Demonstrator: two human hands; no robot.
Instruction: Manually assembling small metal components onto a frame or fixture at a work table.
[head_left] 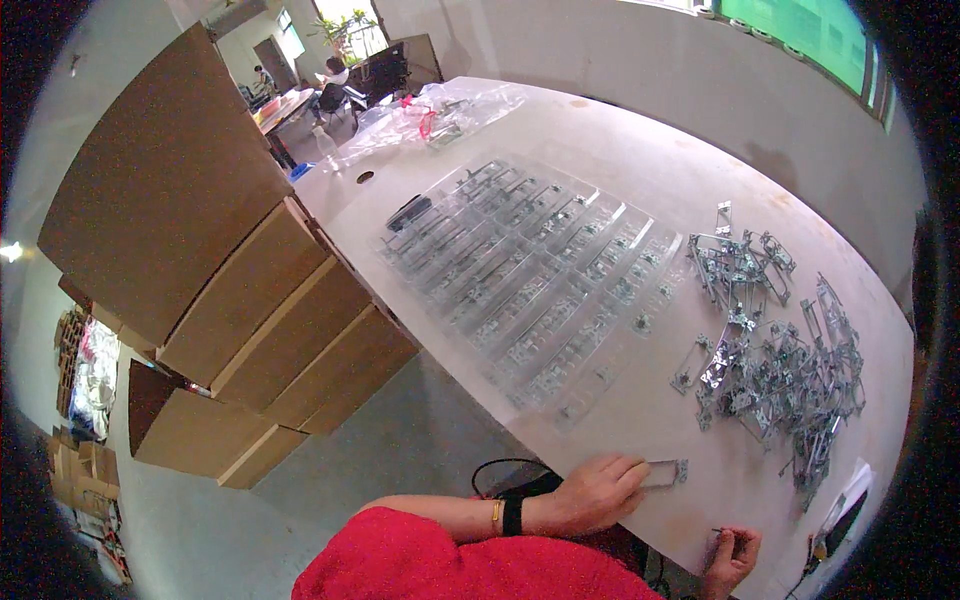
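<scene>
Near the table's front edge, my left hand [600,490] has its fingers closed on one end of a flat, rectangular metal bracket [682,472] with an open middle. The bracket's other end sticks out to the right, just above the tabletop. To the right and nearer to me, my right hand [733,562] is closed in a pinch, with a small dark tip at its fingers that is too small to name. Beyond my left hand lies a clear plastic tray [575,258] with rows of slots holding similar metal parts. Right of it is a loose heap of metal brackets [775,380].
Tall cardboard boxes [150,150] stand along the table's left side. Clear plastic bags [440,115] with a red tie lie at the far end, by a clear bottle [326,148]. A dark object with white paper [845,510] sits at the right edge. People sit far back.
</scene>
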